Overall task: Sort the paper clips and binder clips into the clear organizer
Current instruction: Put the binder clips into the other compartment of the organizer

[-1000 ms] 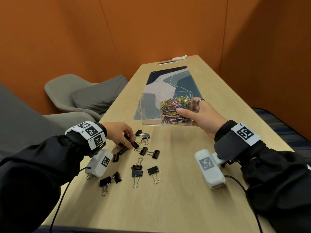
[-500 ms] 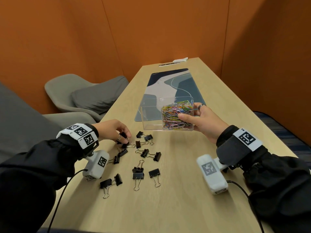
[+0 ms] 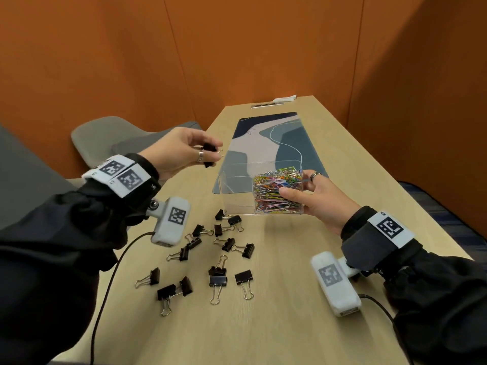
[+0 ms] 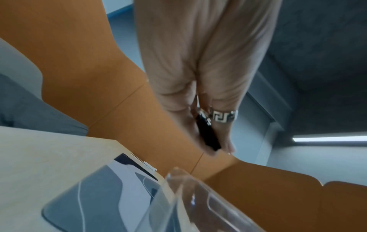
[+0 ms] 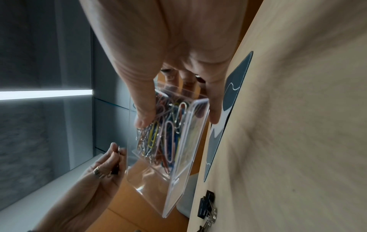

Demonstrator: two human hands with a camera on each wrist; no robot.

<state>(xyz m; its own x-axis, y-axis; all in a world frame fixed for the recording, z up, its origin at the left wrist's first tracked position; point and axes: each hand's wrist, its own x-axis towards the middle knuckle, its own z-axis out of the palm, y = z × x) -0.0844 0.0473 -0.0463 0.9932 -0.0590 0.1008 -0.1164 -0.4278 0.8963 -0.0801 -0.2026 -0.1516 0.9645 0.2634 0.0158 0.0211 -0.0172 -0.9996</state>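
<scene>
My right hand (image 3: 297, 185) grips the right end of the clear organizer (image 3: 237, 180), thumb on the near wall and fingers behind. Its right compartment is packed with coloured paper clips (image 3: 276, 191) and its left compartment holds nothing. My left hand (image 3: 214, 154) hovers just left of the organizer's top, pinching black binder clips (image 3: 209, 154). In the left wrist view one black clip (image 4: 208, 135) sits between my fingers above the organizer's corner (image 4: 188, 196). The right wrist view shows my thumb across the paper clips (image 5: 158, 133). Several binder clips (image 3: 218, 254) lie scattered on the table.
A blue-grey patterned desk mat (image 3: 266, 135) lies behind the organizer on the wooden table (image 3: 276, 325). Grey chairs (image 3: 105, 135) stand at the left, with orange walls all round. A small white object (image 3: 284, 98) lies at the table's far end. Cables trail from both wrist cameras.
My left hand has lifted off the table with binder clips and risen up beside the organizer's left end. My right hand keeps its hold on the organizer.
</scene>
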